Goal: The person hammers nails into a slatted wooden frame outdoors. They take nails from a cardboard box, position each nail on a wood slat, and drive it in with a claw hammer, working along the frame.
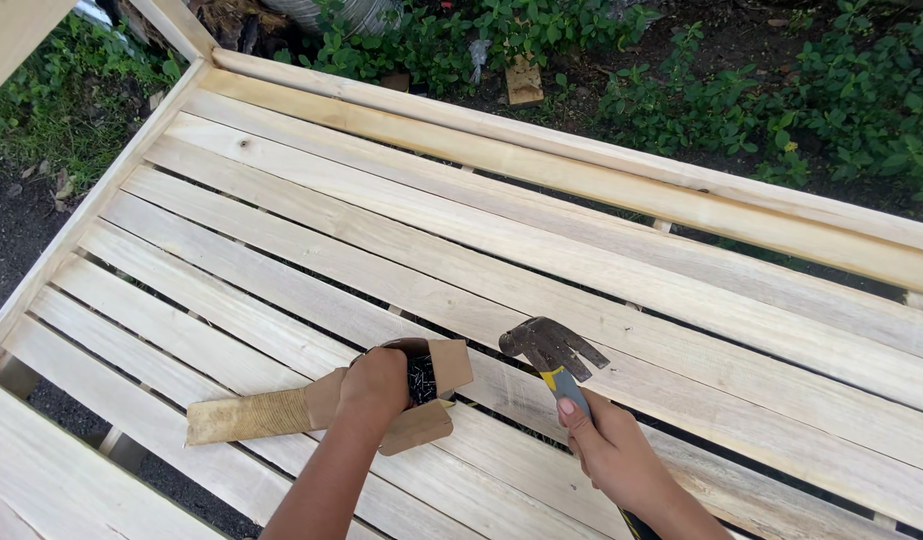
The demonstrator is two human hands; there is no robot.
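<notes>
My left hand reaches into an open brown cardboard box full of small dark nails; the fingers are hidden inside the box. The box lies on the pale wooden slats of a large frame. My right hand grips the yellow and blue handle of a claw hammer, whose dark metal head rests just above a slat, to the right of the box.
A flat strip of cardboard lies on the slats left of the box. Gaps between slats show dark ground below. Frame rails run along the far side and left edge. Green plants and soil lie beyond.
</notes>
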